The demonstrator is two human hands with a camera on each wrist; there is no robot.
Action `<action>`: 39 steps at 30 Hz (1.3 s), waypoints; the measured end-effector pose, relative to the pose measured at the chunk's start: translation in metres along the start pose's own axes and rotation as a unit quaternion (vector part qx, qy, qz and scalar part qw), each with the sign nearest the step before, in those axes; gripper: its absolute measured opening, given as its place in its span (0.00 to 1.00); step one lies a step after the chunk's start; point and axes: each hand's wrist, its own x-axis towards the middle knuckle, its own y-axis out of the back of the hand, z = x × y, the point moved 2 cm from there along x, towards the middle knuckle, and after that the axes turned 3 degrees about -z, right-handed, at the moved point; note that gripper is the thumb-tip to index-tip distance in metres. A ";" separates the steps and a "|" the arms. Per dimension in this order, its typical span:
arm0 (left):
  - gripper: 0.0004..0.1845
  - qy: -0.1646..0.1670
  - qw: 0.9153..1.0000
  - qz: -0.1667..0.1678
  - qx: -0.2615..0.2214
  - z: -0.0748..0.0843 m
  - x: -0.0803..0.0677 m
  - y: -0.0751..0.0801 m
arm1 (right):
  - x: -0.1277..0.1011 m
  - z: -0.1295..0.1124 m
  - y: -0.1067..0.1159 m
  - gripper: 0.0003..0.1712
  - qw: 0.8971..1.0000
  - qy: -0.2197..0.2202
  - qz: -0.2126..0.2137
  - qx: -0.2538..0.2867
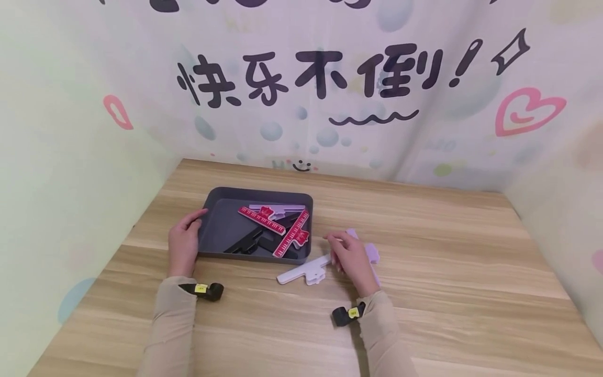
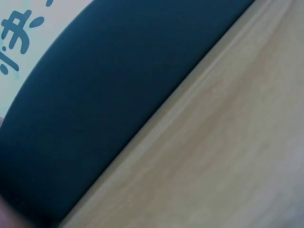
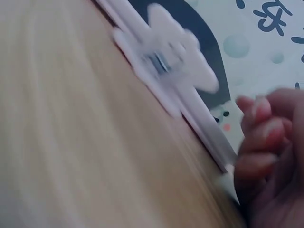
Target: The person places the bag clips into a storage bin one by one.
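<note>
Grey tray on wooden table | left hand rests on its left wall, fingers relaxed | right hand curled on white clip, just right of tray | red clips inside tray

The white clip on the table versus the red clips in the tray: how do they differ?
The white clip is plain white; the two red clips are red with ruler-like markings. The white clip lies on the wooden table just outside the dark tray; the red clips lie inside it, over black ones. The right hand touches the white clip's end; no hand touches the red clips, and the left hand rests on the tray's edge. All are long, flat clips.
</note>
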 end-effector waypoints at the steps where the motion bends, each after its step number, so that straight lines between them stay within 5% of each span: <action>1: 0.15 0.001 1.000 0.001 -0.002 0.000 0.000 0.000 | -0.001 -0.004 0.001 0.14 1.000 -0.004 -0.018 0.003; 7: 0.14 0.003 1.000 0.001 0.001 -0.001 -0.001 0.001 | -0.007 -0.017 0.005 0.16 0.996 -0.005 -0.089 0.011; 14: 0.14 -0.003 1.000 -0.002 0.005 -0.002 0.001 0.000 | -0.001 0.001 0.006 0.17 0.990 0.002 -0.139 0.024; 21: 0.14 -0.006 1.000 0.000 0.007 -0.001 0.001 0.000 | 0.004 0.011 0.006 0.20 0.991 0.040 -0.121 0.042; 26: 0.14 -0.003 1.000 -0.004 0.009 -0.002 0.000 -0.001 | 0.004 0.012 0.008 0.17 0.995 0.051 -0.080 -0.010; 31: 0.15 -0.002 1.000 -0.003 0.008 -0.002 0.000 -0.002 | 0.003 0.010 0.006 0.14 0.991 0.046 -0.099 -0.071; 36: 0.15 0.000 1.000 -0.005 0.010 -0.002 0.000 -0.001 | 0.005 0.008 0.000 0.08 0.969 0.072 -0.116 -0.206; 39: 0.14 -0.001 1.000 -0.005 0.015 -0.001 -0.001 0.000 | 0.004 0.003 -0.004 0.11 0.958 0.075 -0.135 -0.241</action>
